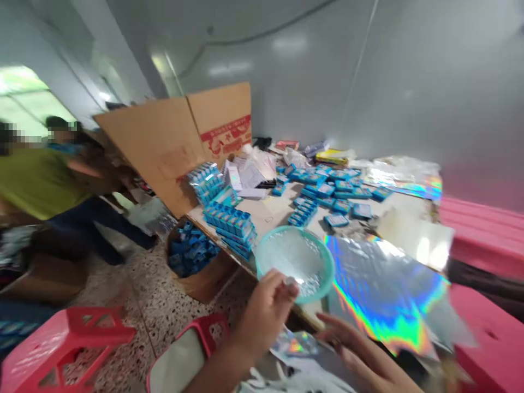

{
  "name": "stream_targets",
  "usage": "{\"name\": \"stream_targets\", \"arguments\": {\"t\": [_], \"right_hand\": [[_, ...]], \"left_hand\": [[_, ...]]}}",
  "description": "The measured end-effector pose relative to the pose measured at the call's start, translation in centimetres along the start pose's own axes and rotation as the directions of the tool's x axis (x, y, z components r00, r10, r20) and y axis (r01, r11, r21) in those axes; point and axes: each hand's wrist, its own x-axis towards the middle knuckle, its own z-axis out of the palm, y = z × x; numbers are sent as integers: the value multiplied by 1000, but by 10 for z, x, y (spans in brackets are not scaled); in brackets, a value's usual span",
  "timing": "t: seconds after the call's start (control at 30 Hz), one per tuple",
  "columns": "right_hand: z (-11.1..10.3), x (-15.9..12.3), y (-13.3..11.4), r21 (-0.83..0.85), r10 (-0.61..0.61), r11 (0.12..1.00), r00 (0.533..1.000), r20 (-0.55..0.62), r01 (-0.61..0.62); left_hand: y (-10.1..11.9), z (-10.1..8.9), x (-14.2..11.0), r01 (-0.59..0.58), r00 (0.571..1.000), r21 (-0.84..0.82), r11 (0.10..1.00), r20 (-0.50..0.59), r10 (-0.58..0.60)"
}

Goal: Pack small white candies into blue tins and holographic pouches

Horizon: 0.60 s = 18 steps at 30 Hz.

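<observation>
My left hand (270, 300) is closed in a pinch at the near rim of a round turquoise basin (329, 262). A small grey, shiny piece (290, 281) shows at its fingertips, too blurred to name. Small clear, glittering bits (309, 286) lie inside the basin. To the right and lower, my right hand (347, 346) has its fingers stretched out and apart, with nothing visible in them. Beneath the hands, on my lap, is a shiny rainbow-tinted packet (298, 344). Beside the basin lies a silvery holographic sheet (380, 289).
Stacked blue boxes (229, 221) stand on the table's left edge, with more blue packs (327, 188) behind. A cardboard panel (164, 147) rises at left above a carton of blue pieces (192, 254). Red stools (69, 344) stand on the floor; a person (45, 180) bends at far left.
</observation>
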Motion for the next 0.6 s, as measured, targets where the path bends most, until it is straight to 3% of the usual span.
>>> {"name": "stream_targets", "arguments": {"t": [0.07,0.2,0.33,0.47,0.6], "right_hand": [[-4,1,-13,-69,29,997,998,57,-25],[-7,9,-30,-226,40,974,991,128,-10],[-5,9,-37,-196,36,981,981,191,2],[-6,8,-40,-173,25,985,977,212,12],[1,14,-36,-25,-12,1000,981,196,17]], "left_hand": [[5,-6,4,11,1000,85,996,8,-11],[13,-24,15,114,985,101,988,116,-126],[19,-36,20,160,971,28,987,173,-162],[26,-26,19,277,933,-140,951,275,-231],[29,-9,11,310,900,-183,933,372,-226]]}}
